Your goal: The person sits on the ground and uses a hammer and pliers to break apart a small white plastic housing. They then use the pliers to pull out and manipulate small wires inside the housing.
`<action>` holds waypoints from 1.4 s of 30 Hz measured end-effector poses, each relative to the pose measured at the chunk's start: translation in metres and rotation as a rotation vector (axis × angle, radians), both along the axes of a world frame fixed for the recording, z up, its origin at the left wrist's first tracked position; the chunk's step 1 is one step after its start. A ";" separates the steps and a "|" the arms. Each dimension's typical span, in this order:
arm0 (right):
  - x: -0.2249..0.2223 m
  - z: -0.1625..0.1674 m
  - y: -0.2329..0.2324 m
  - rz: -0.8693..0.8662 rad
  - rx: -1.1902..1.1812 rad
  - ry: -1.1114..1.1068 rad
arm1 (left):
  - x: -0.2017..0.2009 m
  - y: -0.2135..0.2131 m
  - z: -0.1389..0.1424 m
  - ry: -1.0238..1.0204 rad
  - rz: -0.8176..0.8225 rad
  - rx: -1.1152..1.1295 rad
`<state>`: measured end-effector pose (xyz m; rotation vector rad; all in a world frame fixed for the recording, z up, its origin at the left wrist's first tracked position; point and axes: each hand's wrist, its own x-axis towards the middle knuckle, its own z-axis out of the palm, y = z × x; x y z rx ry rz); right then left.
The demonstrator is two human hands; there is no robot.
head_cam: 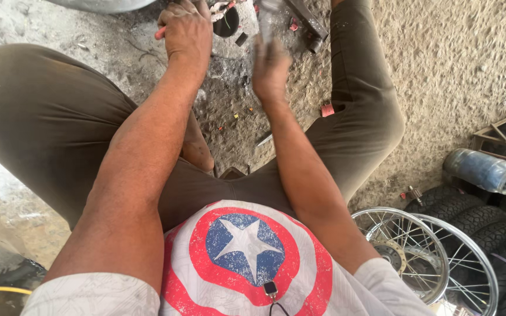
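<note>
Hands both top centre: left hand [187,30] clenched on a red-handled tool [160,33], handle poking left; right hand [269,69] is blurred, maybe gripping a metal tool [268,17], can't tell.

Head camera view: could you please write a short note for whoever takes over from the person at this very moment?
Left hand: closed in a grip on a red-handled tool, held over the ground at the top of the view.
Right hand: blurred, raised beside the left; it seems to hold a metal tool, but the grip is unclear.
Work: a round metal part lies on the gritty ground between the knees, with small bits scattered about.
Nearby: spoked wheel rims, tyres and a plastic jar at the person's right.
Done or left: cannot tell from this view.
</note>
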<state>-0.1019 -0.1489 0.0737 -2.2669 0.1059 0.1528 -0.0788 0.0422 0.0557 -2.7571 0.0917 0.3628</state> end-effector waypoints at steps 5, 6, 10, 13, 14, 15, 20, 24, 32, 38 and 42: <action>-0.005 0.000 0.006 -0.059 -0.117 0.081 | 0.005 0.000 0.009 0.092 -0.002 -0.033; 0.000 0.008 0.004 -0.094 -0.017 0.072 | 0.004 0.000 0.012 0.111 0.000 -0.047; 0.028 0.041 -0.014 -0.059 0.391 -0.305 | 0.001 -0.001 0.019 0.083 0.024 -0.113; 0.031 0.041 -0.017 0.005 0.486 -0.558 | 0.001 0.000 0.020 0.118 -0.001 0.016; 0.027 0.034 -0.011 -0.044 0.464 -0.546 | 0.002 0.000 0.020 0.101 -0.009 0.010; 0.019 0.025 -0.005 -0.096 0.440 -0.531 | 0.002 -0.001 0.020 0.086 -0.018 0.002; -0.001 -0.003 0.021 -0.132 -0.040 0.318 | 0.004 -0.005 0.031 0.182 0.029 -0.012; 0.014 0.010 0.008 -0.355 0.329 0.155 | 0.005 -0.006 0.039 0.218 0.030 -0.039; 0.018 0.018 -0.001 -0.079 0.431 -0.503 | 0.008 -0.005 0.027 0.255 0.084 -0.113; -0.002 -0.008 0.017 -0.175 0.102 0.292 | 0.007 -0.004 0.028 0.267 0.145 -0.193; 0.014 0.007 0.003 -0.223 0.327 0.057 | 0.010 0.004 0.030 0.413 0.370 -0.605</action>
